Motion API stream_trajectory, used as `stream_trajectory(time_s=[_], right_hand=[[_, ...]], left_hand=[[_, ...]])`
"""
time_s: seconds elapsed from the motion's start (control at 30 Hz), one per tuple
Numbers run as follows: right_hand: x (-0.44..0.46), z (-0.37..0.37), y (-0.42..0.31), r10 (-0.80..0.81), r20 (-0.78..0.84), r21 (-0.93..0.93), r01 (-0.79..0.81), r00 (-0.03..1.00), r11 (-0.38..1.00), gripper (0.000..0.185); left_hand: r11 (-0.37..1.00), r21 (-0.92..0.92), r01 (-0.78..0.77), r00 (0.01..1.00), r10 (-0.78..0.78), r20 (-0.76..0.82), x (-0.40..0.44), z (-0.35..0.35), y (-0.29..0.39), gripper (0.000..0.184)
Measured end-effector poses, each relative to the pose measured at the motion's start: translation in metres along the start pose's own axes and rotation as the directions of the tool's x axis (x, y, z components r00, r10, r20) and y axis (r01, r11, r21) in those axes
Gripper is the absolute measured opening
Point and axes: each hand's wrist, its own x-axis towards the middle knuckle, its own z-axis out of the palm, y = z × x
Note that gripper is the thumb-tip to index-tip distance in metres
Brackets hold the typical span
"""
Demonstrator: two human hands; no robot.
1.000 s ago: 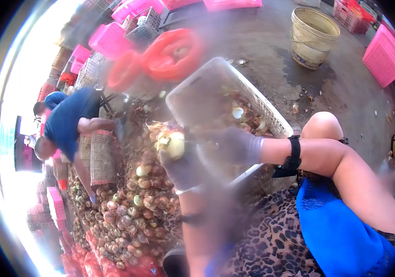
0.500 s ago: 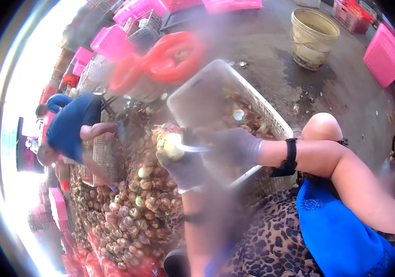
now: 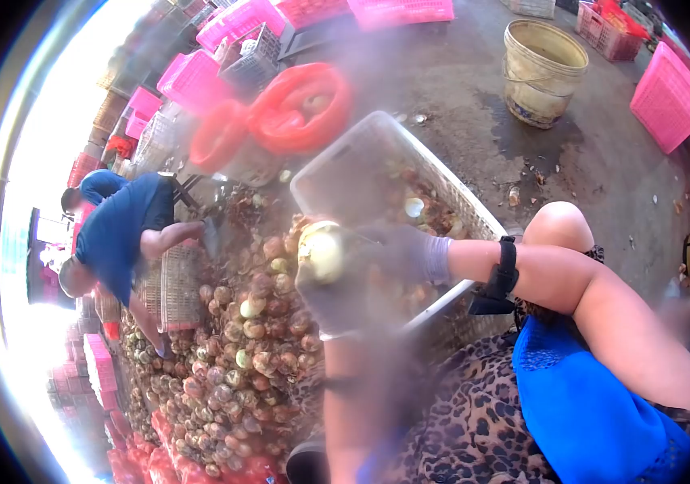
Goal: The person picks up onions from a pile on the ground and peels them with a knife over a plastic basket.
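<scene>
A partly peeled onion [image 3: 322,254] shows a pale, smooth side, with brown skin along its upper edge. My left hand [image 3: 330,300], in a greyish glove, is closed around the onion from below. My right hand [image 3: 401,256], gloved too, is closed right beside the onion, its fingers close to the peeled side. It grips a small knife, whose blade is now mostly hidden by the hand and the blur. Below both hands stands a white plastic crate [image 3: 474,211] with onion skins and a pale onion piece [image 3: 414,207] in it.
A large heap of unpeeled onions [image 3: 232,395] covers the floor at left. Red mesh bags [image 3: 301,109] and a grey crate [image 3: 255,60] stand beyond. A dirty bucket [image 3: 545,73] is at upper right, near pink crates [image 3: 668,97]. Another person [image 3: 119,234] bends beside a beige basket [image 3: 179,282].
The onion has moved slightly right, turning more of its peeled side toward me. My right hand has closed in on it, and the blade that showed between them is now mostly hidden.
</scene>
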Motion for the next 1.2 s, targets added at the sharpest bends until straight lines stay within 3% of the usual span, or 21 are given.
stream_trajectory(time_s=[0.07,0.1,0.13,0.2,0.3,0.33,0.4,0.43,0.47,0.5,0.53,0.57,0.63,0.7,0.73,0.83,0.87,0.97,1.0,1.1,1.2], right_hand=[[0.005,-0.012,-0.021,0.244,0.091,0.153,-0.256,0.965,0.954,0.036],[0.002,-0.024,-0.038,0.431,0.164,0.233,-0.460,0.887,0.857,0.034],[0.003,-0.035,-0.053,0.589,0.251,0.290,-0.640,0.768,0.712,0.034],[0.028,-0.047,0.009,0.646,0.247,0.338,-0.689,0.722,0.641,0.036],[0.025,-0.050,0.009,0.409,0.035,-0.090,-0.404,0.912,0.910,0.037],[0.023,-0.043,0.039,0.109,-0.009,-0.405,-0.103,0.994,0.908,0.035],[0.004,-0.049,0.023,-0.284,0.069,-0.590,0.268,0.956,0.762,0.029],[0.002,-0.048,0.015,-0.103,0.063,-0.299,0.117,0.993,0.947,0.026],[-0.001,-0.046,0.006,0.088,0.056,0.097,-0.093,0.995,0.991,0.023],[-0.003,-0.040,-0.025,0.269,0.046,0.411,-0.264,0.962,0.873,0.020],[-0.009,-0.043,-0.062,0.619,0.030,0.226,-0.609,0.785,0.761,0.020],[-0.008,-0.040,-0.046,0.573,0.021,0.258,-0.558,0.819,0.788,0.028],[-0.001,-0.026,-0.020,0.497,-0.022,0.517,-0.415,0.868,0.748,0.033],[-0.010,-0.028,-0.053,0.640,0.056,0.529,-0.566,0.767,0.632,0.036],[-0.011,-0.037,-0.033,0.703,0.134,0.477,-0.668,0.698,0.572,0.038],[-0.008,-0.029,-0.019,0.705,0.048,0.513,-0.623,0.708,0.591,0.041],[-0.008,-0.024,-0.007,0.663,0.021,0.625,-0.527,0.748,0.575,0.039],[-0.003,-0.012,-0.004,0.578,-0.144,0.640,-0.370,0.803,0.673,0.035],[-0.006,-0.016,-0.013,0.601,-0.141,0.583,-0.425,0.787,0.693,0.034],[-0.004,-0.020,0.027,0.528,-0.155,0.557,-0.368,0.835,0.745,0.034],[-0.003,-0.022,0.021,0.541,-0.263,0.449,-0.395,0.799,0.801,0.034]], left_hand=[[1.000,-0.004,0.026,0.999,-0.026,0.041,0.003,-0.003,-0.001,0.065],[0.999,-0.007,0.040,0.997,-0.040,0.061,0.005,-0.005,0.000,0.066],[0.986,-0.046,0.163,0.969,-0.151,0.195,0.007,-0.007,0.003,0.070],[0.992,0.079,0.098,0.983,-0.109,0.145,-0.011,0.013,-0.004,0.070],[0.983,0.128,0.133,0.979,-0.150,0.137,-0.018,0.020,-0.006,0.071],[0.978,0.153,0.143,0.983,-0.158,0.095,-0.017,0.021,-0.005,0.070],[0.937,0.350,0.009,0.990,-0.057,0.127,0.005,-0.032,-0.008,0.052],[0.896,0.441,-0.058,0.990,-0.006,0.143,0.014,-0.058,-0.010,0.043],[0.896,0.444,-0.010,0.994,-0.040,0.103,0.011,-0.052,-0.009,0.041],[0.895,0.444,0.038,0.995,-0.073,0.062,0.008,-0.045,-0.008,0.040],[0.893,0.442,0.086,0.994,-0.106,0.022,0.004,-0.038,-0.009,0.039],[0.815,0.579,-0.002,0.994,-0.062,0.090,0.005,-0.021,-0.005,0.057],[0.723,0.685,-0.083,0.991,-0.011,0.132,0.019,-0.030,-0.012,0.073],[0.637,0.755,-0.156,0.981,0.010,0.194,0.025,-0.030,-0.017,0.083],[0.606,0.788,-0.106,0.986,-0.041,0.164,0.019,-0.023,-0.013,0.084],[-0.006,0.947,-0.321,0.913,0.265,0.311,0.016,-0.024,-0.031,0.086],[-0.059,0.960,-0.273,0.922,0.269,0.279,0.013,-0.020,-0.034,0.091],[-0.254,0.950,-0.181,0.892,0.364,0.268,0.008,-0.005,-0.039,0.095],[-0.197,0.977,-0.082,0.936,0.323,0.143,0.005,0.003,-0.038,0.098],[-0.190,0.981,-0.037,0.957,0.275,0.089,0.004,0.008,-0.035,0.096],[-0.169,0.980,-0.105,0.954,0.262,0.148,0.011,0.003,-0.038,0.093]])
